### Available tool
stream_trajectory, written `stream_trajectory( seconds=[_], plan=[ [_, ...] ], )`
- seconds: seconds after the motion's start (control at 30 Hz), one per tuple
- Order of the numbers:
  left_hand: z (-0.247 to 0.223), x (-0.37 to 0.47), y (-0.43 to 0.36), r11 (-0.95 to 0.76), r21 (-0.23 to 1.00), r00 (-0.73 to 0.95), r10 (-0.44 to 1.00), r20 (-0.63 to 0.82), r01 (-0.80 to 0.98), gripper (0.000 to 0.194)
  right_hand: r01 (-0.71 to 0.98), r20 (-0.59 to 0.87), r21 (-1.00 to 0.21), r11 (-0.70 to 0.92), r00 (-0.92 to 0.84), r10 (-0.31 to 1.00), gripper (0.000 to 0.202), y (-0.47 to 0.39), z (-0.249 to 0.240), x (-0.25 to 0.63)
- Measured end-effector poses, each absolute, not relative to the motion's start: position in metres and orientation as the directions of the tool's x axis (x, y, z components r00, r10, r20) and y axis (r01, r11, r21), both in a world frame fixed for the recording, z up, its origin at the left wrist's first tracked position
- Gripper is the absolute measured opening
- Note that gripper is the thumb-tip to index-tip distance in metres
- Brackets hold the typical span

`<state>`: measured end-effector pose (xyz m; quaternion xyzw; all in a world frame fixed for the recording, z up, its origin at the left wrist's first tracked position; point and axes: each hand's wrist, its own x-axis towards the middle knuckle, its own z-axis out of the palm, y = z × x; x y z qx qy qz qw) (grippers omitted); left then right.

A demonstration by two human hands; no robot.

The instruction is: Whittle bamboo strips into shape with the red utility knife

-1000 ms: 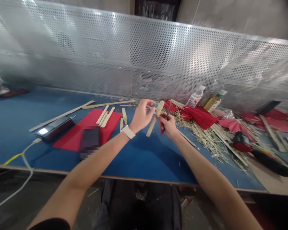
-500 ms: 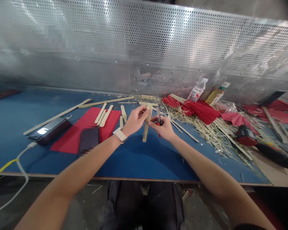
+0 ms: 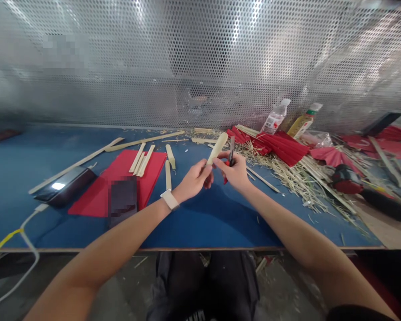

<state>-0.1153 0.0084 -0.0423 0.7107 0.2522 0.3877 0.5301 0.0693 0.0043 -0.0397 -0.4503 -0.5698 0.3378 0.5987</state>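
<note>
A pale bamboo strip (image 3: 219, 146) with a rounded end slants up and to the right from my left hand (image 3: 196, 177), whose fingers are closed on its lower part. My right hand (image 3: 234, 170) is closed around a red and black knife (image 3: 231, 154), its grey blade pointing up. The fingertips of that hand are beside the strip, close to the fingers of my left hand. Two short bamboo pieces (image 3: 170, 156) lie on the blue table, left of my hands.
Bamboo sticks (image 3: 147, 160) and a dark pixelated object rest on red sheets (image 3: 96, 191). A black device (image 3: 65, 187) with a cable is further left. Shavings (image 3: 287, 187), folded red paper (image 3: 282, 147), two bottles (image 3: 276, 118) and a power tool (image 3: 347, 178) are on the right.
The strip has turned: its rounded end now points up and right, and its lower part no longer hangs below my hands. My left hand has moved lower, my right hand slightly right.
</note>
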Motion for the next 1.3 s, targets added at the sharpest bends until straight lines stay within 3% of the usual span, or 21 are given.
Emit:
stream_trajectory(
  seconds=[0.13,0.23,0.43,0.63,0.8,0.93,1.13,1.3],
  plan=[
    [-0.046,-0.108,0.004,-0.286,0.950,0.419,0.853,0.311,-0.124,0.043,0.329,0.482,-0.847,0.419,0.138,0.865,0.042,0.002,-0.032,0.071],
    [-0.046,-0.103,-0.002,-0.179,0.968,0.351,0.907,0.231,-0.173,0.026,0.484,0.532,-0.772,0.413,0.136,0.836,0.035,0.002,-0.024,0.081],
    [-0.050,-0.087,-0.014,-0.066,0.952,0.271,0.951,0.151,-0.298,0.009,0.668,0.675,-0.587,0.459,0.090,0.732,0.048,0.006,-0.040,0.109],
    [-0.046,-0.072,-0.007,-0.022,0.963,0.215,0.973,0.083,-0.270,0.019,0.722,0.711,-0.433,0.539,-0.094,0.697,0.061,0.011,-0.057,0.122],
    [-0.031,-0.070,-0.003,0.156,0.940,0.339,0.940,-0.046,-0.303,0.016,0.738,0.676,-0.423,0.525,-0.129,0.726,0.056,0.011,-0.058,0.126],
    [-0.031,-0.077,-0.008,0.090,0.959,0.393,0.919,0.024,-0.270,0.016,0.756,0.631,-0.445,0.480,-0.116,0.767,0.059,0.007,-0.059,0.127],
    [-0.047,-0.072,-0.011,-0.059,0.970,0.262,0.957,0.123,-0.237,0.016,0.716,0.597,-0.482,0.504,-0.152,0.788,0.069,0.002,-0.060,0.120],
    [-0.049,-0.077,-0.009,-0.112,0.957,0.290,0.938,0.191,-0.267,0.020,0.720,0.618,-0.394,0.572,-0.252,0.744,0.066,0.001,-0.054,0.117]
  ],
)
